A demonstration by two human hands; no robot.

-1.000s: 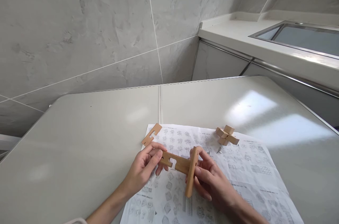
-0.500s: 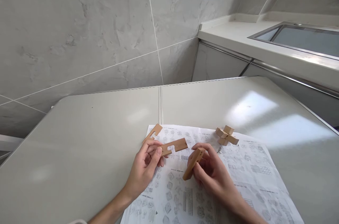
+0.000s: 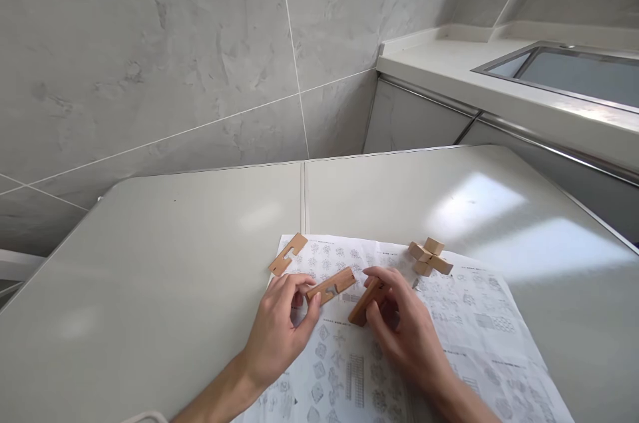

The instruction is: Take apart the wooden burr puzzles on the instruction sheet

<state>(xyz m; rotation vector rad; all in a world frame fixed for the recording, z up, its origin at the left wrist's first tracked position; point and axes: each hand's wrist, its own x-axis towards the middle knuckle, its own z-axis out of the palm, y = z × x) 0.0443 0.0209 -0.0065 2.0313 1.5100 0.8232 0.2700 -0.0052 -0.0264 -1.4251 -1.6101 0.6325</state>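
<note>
Between the thumb and fingers of my left hand [image 3: 287, 323] is a notched wooden puzzle piece [image 3: 344, 280], held by its left end and angled up to the right. A second wooden puzzle piece [image 3: 363, 305] is gripped in my right hand [image 3: 407, 326], tilted, with its right part hidden by the fingers. The two pieces are apart. Beyond my left hand, a third notched wooden piece [image 3: 298, 245] lies flat across the left edge of the printed instruction sheet [image 3: 514, 343]. An assembled wooden cross-shaped block puzzle [image 3: 430, 255] sits on the sheet beyond my right hand.
The sheet with many small diagrams spreads over a glossy pale table [image 3: 200, 276]. A grey tiled wall [image 3: 174, 56] rises behind the table. At the right stands a white counter [image 3: 424, 60] with a sink [image 3: 574, 73] set into it.
My left hand has turned palm-down and lowered its piece slightly, tipping it on edge. My right hand's piece has tilted further, its upper end now more covered by the fingers.
</note>
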